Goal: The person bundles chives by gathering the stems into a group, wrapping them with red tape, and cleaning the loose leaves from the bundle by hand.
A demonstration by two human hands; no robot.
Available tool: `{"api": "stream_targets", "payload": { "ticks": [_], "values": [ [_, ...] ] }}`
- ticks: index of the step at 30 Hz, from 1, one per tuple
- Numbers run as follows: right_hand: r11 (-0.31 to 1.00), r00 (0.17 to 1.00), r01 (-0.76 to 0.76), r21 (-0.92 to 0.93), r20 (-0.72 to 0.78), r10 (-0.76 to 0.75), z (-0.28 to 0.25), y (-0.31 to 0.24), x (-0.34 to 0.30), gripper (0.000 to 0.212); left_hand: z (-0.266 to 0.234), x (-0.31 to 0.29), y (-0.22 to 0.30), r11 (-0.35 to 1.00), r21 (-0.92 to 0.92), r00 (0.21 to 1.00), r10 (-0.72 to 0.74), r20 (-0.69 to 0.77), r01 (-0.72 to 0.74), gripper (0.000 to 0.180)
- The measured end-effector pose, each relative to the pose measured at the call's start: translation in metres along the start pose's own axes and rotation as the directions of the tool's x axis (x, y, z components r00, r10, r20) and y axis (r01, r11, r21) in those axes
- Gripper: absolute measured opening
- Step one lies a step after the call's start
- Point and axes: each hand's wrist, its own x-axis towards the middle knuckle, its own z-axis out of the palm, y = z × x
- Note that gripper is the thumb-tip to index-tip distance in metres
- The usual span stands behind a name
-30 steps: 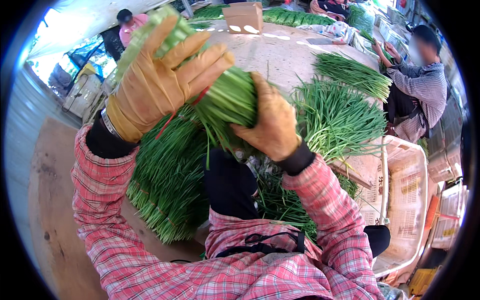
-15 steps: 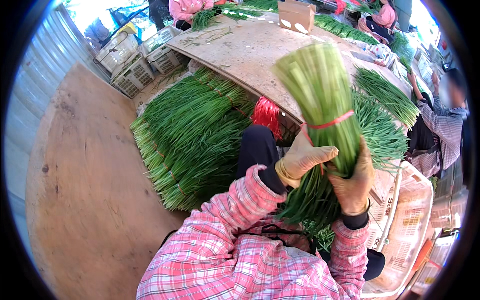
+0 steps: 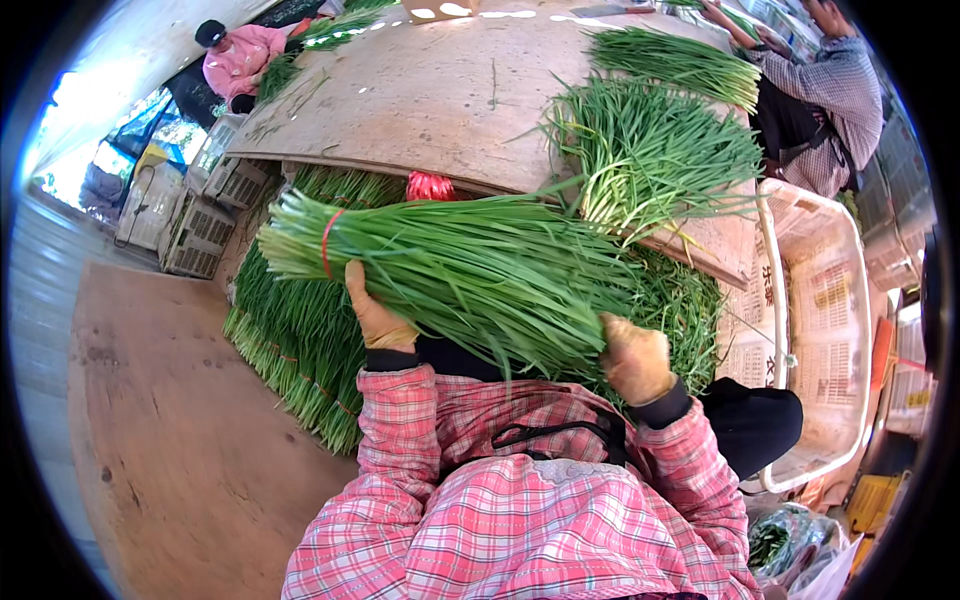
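A thick bundle of garlic chives (image 3: 450,255) lies almost level across my lap, pale stem ends to the left and dark leaves to the right. A red band (image 3: 331,243) rings it near the stems. Wearing a tan glove, my left hand (image 3: 380,315) holds the bundle from below, just right of the band, its thumb showing and its other fingers hidden underneath. My gloved right hand (image 3: 637,362) is closed on the leaf-tip end. Under and behind the bundle, many tied chives are stacked in a pile (image 3: 290,350).
A wooden table (image 3: 430,110) stands ahead, bearing loose chives (image 3: 650,150) and another heap (image 3: 670,62). Red ties (image 3: 430,187) hang at its edge. A white plastic crate (image 3: 825,330) is at right, a plywood board (image 3: 180,430) at left. Co-workers sit at far left (image 3: 240,62) and right (image 3: 835,100).
The bundle has swung from upright to nearly level and come down to the left. My hands have moved apart, the right one to the leaf tips. The view has turned too.
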Motion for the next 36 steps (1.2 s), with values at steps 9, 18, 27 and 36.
{"api": "stream_targets", "payload": {
  "ticks": [9, 18, 27, 36],
  "values": [
    [0.947, 0.979, -0.108, 0.304, -0.132, 0.154, -0.068, 0.022, 0.008, 0.013, -0.049, 0.005, -0.005, 0.996, 0.084, 0.999, 0.028, -0.035, -0.025, 0.057],
    [0.970, 0.986, 0.161, 0.181, 0.015, -0.166, 0.017, -0.059, 0.087, 0.016, -0.049, 0.006, -0.011, 0.994, 0.105, 0.995, -0.018, 0.103, 0.007, 0.059],
    [0.870, 0.908, 0.164, 0.465, 0.274, -0.318, -0.023, -0.048, 0.052, 0.016, -0.074, 0.005, -0.012, 0.995, 0.076, 0.997, 0.070, 0.027, -0.072, 0.062],
    [0.934, 0.934, 0.354, -0.057, -0.029, -0.356, 0.009, -0.059, 0.086, 0.034, -0.084, 0.008, -0.014, 0.992, 0.057, 0.993, 0.107, 0.044, -0.110, 0.067]
  ]
}}
